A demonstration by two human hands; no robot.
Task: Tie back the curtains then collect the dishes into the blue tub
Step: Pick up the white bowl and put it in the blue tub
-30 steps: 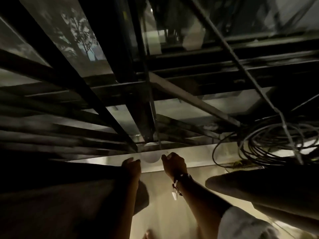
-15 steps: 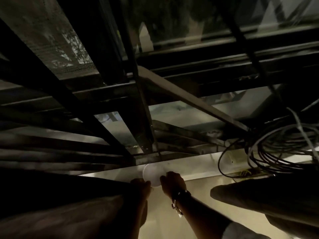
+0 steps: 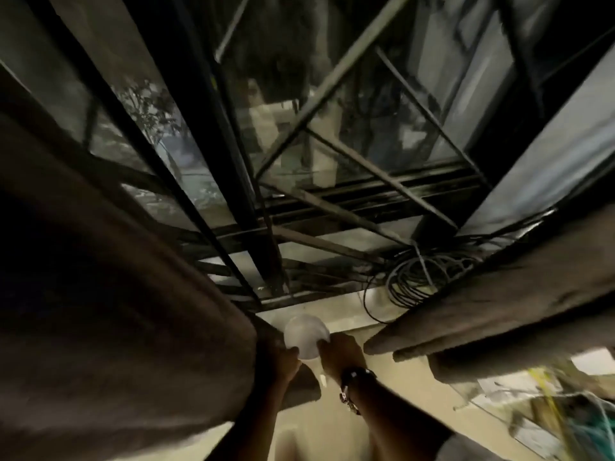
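A dark brown left curtain hangs bunched along my left arm, and the right curtain slants in from the right. Between them, just below the window sill, is a pale round white piece; what it is stays unclear. My left hand, tight against the left curtain's edge, holds the piece's lower left rim. My right hand, a bracelet on its wrist, pinches the lower right rim. No dishes or blue tub are in view.
A window with a dark metal grille fills the upper view. A coil of black cables hangs at the sill's right end. Cluttered yellow and green items lie at the lower right, blurred.
The view has tilted and both curtains now show at the sides. The white round piece has come into full view, and both hands have closed in on its lower rim.
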